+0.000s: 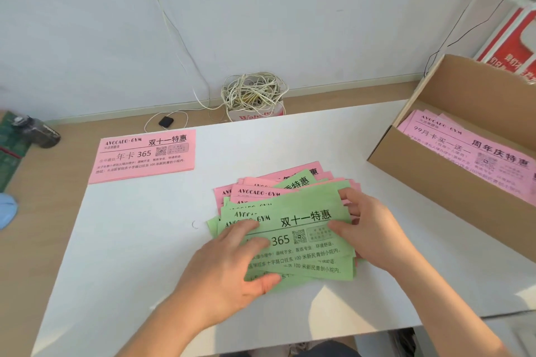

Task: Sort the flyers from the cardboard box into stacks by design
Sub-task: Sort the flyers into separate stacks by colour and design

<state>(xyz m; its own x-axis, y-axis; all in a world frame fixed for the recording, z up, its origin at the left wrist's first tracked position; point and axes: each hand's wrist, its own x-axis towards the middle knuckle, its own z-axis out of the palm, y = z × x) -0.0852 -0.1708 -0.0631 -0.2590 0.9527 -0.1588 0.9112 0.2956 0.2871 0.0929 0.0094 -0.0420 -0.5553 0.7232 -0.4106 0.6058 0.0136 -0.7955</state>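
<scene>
Currently, left hand (232, 264) presses flat, fingers straight, on the top green flyer (307, 229). Right hand (368, 229) pinches its right end.

White tabletop (139, 255) against a bare pale wall (275, 9)

I sit facing the wall; my tabletop lies over a wooden surface (40, 211), with warm light in soft patches near my edge. A thin white cord (173, 32) trails down the wall to a tangled cable bundle (255, 93), and red-and-white packs (507, 46) lean at far right.
</scene>
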